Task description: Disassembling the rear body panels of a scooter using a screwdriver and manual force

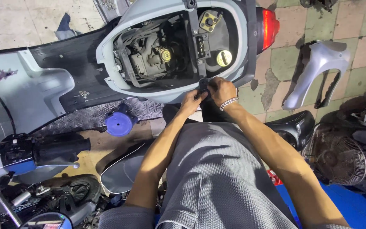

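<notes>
Scooter (106, 72) bodywork in pale grey-blue fills the upper part of the head view, its seat off and the under-seat bay open. Inside that bay sit two round yellow caps (224, 57), one near the rear rim and a smaller one deeper among the engine parts, plus a squarish yellow plate further toward the tail. A red tail light (269, 26) glows at the scooter's rear end. Below the scooter's black footboard lies a round blue lid (120, 123) on checker-plate metal. Right of the scooter, on the tiled floor, rests a detached silver body panel (314, 72), and beyond it a wire-guarded fan (337, 157).

Both forearms stretch forward from a grey textured shirt and meet at the near rim of the open bay. The left hand (190, 103) and the right hand (222, 90), a metal bracelet (228, 103) on its wrist, close together around a small black part (203, 86) at that rim. Fingers of both hands are curled and pinched on the black part, thumbs pressed against it, wrists bent slightly down.
</notes>
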